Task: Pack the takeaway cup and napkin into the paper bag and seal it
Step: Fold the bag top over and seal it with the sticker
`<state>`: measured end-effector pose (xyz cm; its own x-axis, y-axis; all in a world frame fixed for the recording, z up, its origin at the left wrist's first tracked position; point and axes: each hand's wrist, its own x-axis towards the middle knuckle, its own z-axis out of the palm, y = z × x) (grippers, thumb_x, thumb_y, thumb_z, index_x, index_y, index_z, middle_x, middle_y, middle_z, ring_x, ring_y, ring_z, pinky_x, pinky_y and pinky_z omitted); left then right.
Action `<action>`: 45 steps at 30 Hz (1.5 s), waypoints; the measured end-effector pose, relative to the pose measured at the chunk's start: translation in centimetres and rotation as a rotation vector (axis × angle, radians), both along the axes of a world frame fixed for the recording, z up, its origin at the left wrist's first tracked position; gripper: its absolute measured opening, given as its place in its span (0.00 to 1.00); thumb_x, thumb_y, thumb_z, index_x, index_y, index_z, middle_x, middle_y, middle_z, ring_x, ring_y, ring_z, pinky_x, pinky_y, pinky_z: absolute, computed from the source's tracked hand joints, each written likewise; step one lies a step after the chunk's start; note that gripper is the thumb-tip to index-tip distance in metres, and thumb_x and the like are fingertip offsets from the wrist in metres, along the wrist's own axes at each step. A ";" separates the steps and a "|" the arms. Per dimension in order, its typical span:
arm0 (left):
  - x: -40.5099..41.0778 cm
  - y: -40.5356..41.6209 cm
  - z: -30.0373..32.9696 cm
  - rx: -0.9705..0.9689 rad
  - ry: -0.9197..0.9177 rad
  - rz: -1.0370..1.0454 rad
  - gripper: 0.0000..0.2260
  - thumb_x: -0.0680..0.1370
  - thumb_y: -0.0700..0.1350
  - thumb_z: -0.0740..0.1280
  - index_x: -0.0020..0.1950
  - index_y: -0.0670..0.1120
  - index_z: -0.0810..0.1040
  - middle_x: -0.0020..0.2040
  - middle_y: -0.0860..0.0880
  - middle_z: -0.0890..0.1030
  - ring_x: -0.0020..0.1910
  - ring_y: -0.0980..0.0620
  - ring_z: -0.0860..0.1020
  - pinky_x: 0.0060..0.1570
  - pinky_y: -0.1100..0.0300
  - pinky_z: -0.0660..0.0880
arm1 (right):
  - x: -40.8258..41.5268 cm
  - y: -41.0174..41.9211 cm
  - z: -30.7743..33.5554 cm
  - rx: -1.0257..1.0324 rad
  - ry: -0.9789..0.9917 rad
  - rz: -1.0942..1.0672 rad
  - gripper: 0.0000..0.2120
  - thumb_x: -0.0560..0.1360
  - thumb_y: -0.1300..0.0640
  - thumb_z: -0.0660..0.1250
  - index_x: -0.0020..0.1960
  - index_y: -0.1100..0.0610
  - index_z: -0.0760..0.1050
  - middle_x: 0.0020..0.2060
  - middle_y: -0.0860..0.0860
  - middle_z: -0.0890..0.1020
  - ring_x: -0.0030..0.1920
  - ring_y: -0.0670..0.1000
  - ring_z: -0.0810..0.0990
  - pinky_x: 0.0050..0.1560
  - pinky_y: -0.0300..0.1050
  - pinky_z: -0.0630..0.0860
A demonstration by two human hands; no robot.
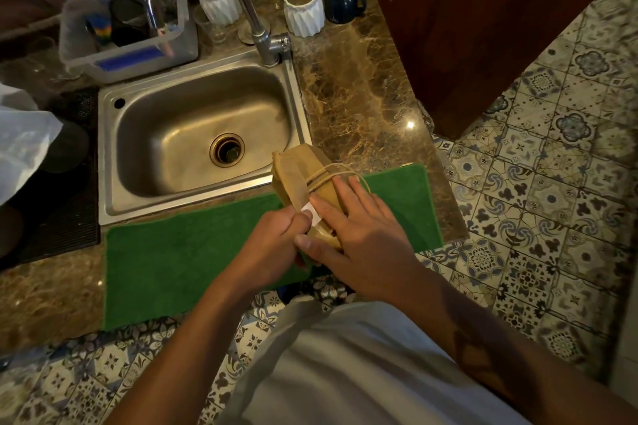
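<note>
In the middle of the frame, a brown paper bag (303, 176) with its top folded over and thin twine handles lies on a green rectangular mat (179, 255) at the front edge of the brown marble counter (359, 86). The right hand (359, 235) rests flat on the bag with its fingers spread, the index finger pressing beside a small white sticker (312, 214) on the folded flap. The left hand (276, 245) is curled, its fingertips pinching at the same sticker and the edge of the flap. The takeaway cup and the napkin cannot be seen; if they are inside the bag, the paper hides them. To the left of the bag, a steel sink (114, 162) sits under a curved chrome tap (248, 10). In the upper part of the frame stand 2 white ribbed vases (303, 10) and a dark blue mug (341, 3).
</note>
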<state>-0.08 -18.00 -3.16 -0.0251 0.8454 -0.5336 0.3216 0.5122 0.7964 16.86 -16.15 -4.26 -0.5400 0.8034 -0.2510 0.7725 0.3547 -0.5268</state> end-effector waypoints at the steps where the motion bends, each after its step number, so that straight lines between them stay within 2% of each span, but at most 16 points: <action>1: 0.1 0.0 -0.1 0.002 0.008 0.038 0.17 0.85 0.45 0.59 0.44 0.36 0.78 0.35 0.41 0.81 0.30 0.47 0.80 0.30 0.53 0.78 | 0.0 0.2 0.1 -0.005 0.001 0.002 0.43 0.75 0.23 0.37 0.81 0.46 0.60 0.83 0.56 0.55 0.83 0.57 0.49 0.79 0.63 0.55; 6: 0.8 0.5 -0.6 0.033 0.024 0.166 0.16 0.83 0.40 0.60 0.36 0.41 0.76 0.28 0.54 0.75 0.27 0.60 0.72 0.30 0.65 0.69 | -0.4 -0.6 0.2 0.034 0.034 0.021 0.44 0.77 0.25 0.39 0.82 0.51 0.59 0.83 0.58 0.56 0.83 0.57 0.51 0.80 0.61 0.55; 9: 0.8 0.7 -1.1 -0.010 -0.009 0.242 0.17 0.83 0.44 0.61 0.35 0.44 0.79 0.30 0.51 0.79 0.29 0.56 0.76 0.34 0.59 0.73 | -0.5 -0.9 0.2 0.012 0.021 0.023 0.43 0.77 0.25 0.38 0.82 0.50 0.59 0.83 0.58 0.56 0.83 0.58 0.52 0.80 0.61 0.56; 11: 0.7 0.4 -1.2 0.009 0.012 0.198 0.16 0.80 0.48 0.61 0.35 0.44 0.79 0.31 0.48 0.79 0.31 0.52 0.75 0.36 0.54 0.71 | -0.4 -0.9 0.2 0.024 -0.019 0.023 0.44 0.77 0.26 0.38 0.81 0.51 0.62 0.82 0.58 0.58 0.83 0.58 0.53 0.79 0.62 0.58; 13: 0.7 0.1 -1.0 0.023 0.054 0.161 0.17 0.81 0.49 0.61 0.35 0.43 0.78 0.30 0.48 0.78 0.29 0.54 0.74 0.33 0.58 0.70 | -0.2 -0.9 0.3 0.031 -0.066 0.021 0.45 0.78 0.26 0.37 0.79 0.55 0.66 0.81 0.59 0.60 0.82 0.59 0.55 0.77 0.63 0.60; 16: 0.8 0.1 -0.5 0.010 0.057 0.153 0.18 0.85 0.43 0.58 0.39 0.39 0.79 0.31 0.47 0.79 0.25 0.57 0.76 0.28 0.64 0.72 | 0.4 -0.8 0.6 0.047 -0.068 0.006 0.45 0.79 0.27 0.36 0.77 0.57 0.69 0.81 0.58 0.61 0.82 0.59 0.54 0.77 0.63 0.60; 18: 0.7 0.3 -0.6 0.013 0.080 0.166 0.19 0.85 0.46 0.59 0.39 0.39 0.80 0.32 0.44 0.80 0.28 0.52 0.78 0.32 0.59 0.74 | 0.4 -0.9 1.2 0.056 -0.039 0.017 0.43 0.79 0.27 0.37 0.79 0.54 0.66 0.82 0.57 0.59 0.83 0.58 0.52 0.79 0.62 0.57; 21: 0.6 0.7 -0.5 -0.010 0.073 0.179 0.21 0.80 0.54 0.59 0.40 0.40 0.80 0.35 0.36 0.82 0.34 0.37 0.81 0.41 0.43 0.78 | -0.2 -1.5 1.6 0.062 -0.037 0.058 0.43 0.78 0.27 0.38 0.80 0.52 0.64 0.82 0.58 0.58 0.83 0.58 0.52 0.79 0.62 0.56; 25: 0.7 0.1 -0.7 -0.038 0.090 0.120 0.20 0.84 0.50 0.59 0.39 0.40 0.81 0.35 0.37 0.83 0.35 0.37 0.83 0.44 0.38 0.79 | -0.1 -2.1 1.0 0.068 -0.113 0.098 0.42 0.79 0.27 0.43 0.78 0.55 0.67 0.81 0.59 0.61 0.82 0.60 0.55 0.78 0.64 0.59; 28: 0.4 0.1 -0.5 -0.063 0.043 0.137 0.22 0.79 0.56 0.60 0.38 0.40 0.81 0.33 0.39 0.83 0.34 0.36 0.82 0.44 0.36 0.79 | 0.3 -1.8 0.4 0.086 -0.146 0.098 0.41 0.79 0.27 0.46 0.76 0.56 0.70 0.79 0.61 0.65 0.81 0.62 0.60 0.75 0.65 0.62; 30: 0.4 0.3 -0.5 -0.065 0.069 0.134 0.21 0.80 0.55 0.62 0.38 0.41 0.82 0.32 0.42 0.83 0.32 0.41 0.81 0.43 0.37 0.80 | 0.4 -1.5 0.0 0.087 -0.142 0.082 0.41 0.79 0.27 0.46 0.76 0.56 0.71 0.78 0.61 0.66 0.80 0.63 0.62 0.74 0.66 0.64; 34: 0.7 0.6 -0.2 -0.080 0.061 0.061 0.13 0.82 0.48 0.65 0.43 0.43 0.83 0.37 0.40 0.86 0.37 0.37 0.85 0.43 0.42 0.82 | -0.1 -1.5 -0.4 0.117 -0.154 0.045 0.44 0.78 0.27 0.51 0.76 0.61 0.69 0.78 0.62 0.67 0.79 0.63 0.63 0.74 0.66 0.65; 36: 0.6 0.7 -0.1 -0.097 0.032 0.062 0.11 0.82 0.46 0.65 0.45 0.42 0.83 0.36 0.40 0.86 0.34 0.41 0.86 0.39 0.47 0.82 | 0.0 -1.5 -0.5 0.125 -0.141 0.042 0.43 0.77 0.27 0.54 0.76 0.61 0.69 0.79 0.62 0.66 0.79 0.64 0.62 0.74 0.66 0.64; 38: 0.4 0.8 0.0 -0.106 0.016 0.072 0.11 0.83 0.44 0.64 0.46 0.41 0.83 0.35 0.40 0.86 0.32 0.45 0.85 0.34 0.54 0.81 | 0.3 -1.4 -0.5 0.127 -0.118 0.064 0.41 0.77 0.29 0.57 0.77 0.58 0.68 0.80 0.60 0.64 0.80 0.64 0.60 0.75 0.66 0.63; 41: 0.3 0.7 0.3 -0.129 -0.030 0.069 0.14 0.84 0.44 0.62 0.47 0.38 0.82 0.33 0.41 0.85 0.30 0.46 0.83 0.31 0.57 0.80 | 0.6 -1.3 -0.5 0.146 -0.078 0.090 0.33 0.76 0.36 0.61 0.74 0.54 0.73 0.78 0.59 0.68 0.79 0.64 0.64 0.72 0.67 0.67; 45: 0.4 0.7 0.3 -0.149 -0.041 0.077 0.16 0.85 0.46 0.60 0.47 0.37 0.81 0.30 0.45 0.83 0.30 0.47 0.82 0.32 0.56 0.80 | 0.8 -1.2 -0.3 0.135 -0.038 0.068 0.28 0.78 0.39 0.57 0.72 0.52 0.76 0.76 0.57 0.72 0.77 0.64 0.67 0.72 0.66 0.69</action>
<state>0.36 -17.32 -2.88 -0.0630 0.7534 -0.6546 0.2458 0.6474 0.7214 17.69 -17.33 -4.58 -0.5862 0.7933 -0.1644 0.7630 0.4724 -0.4413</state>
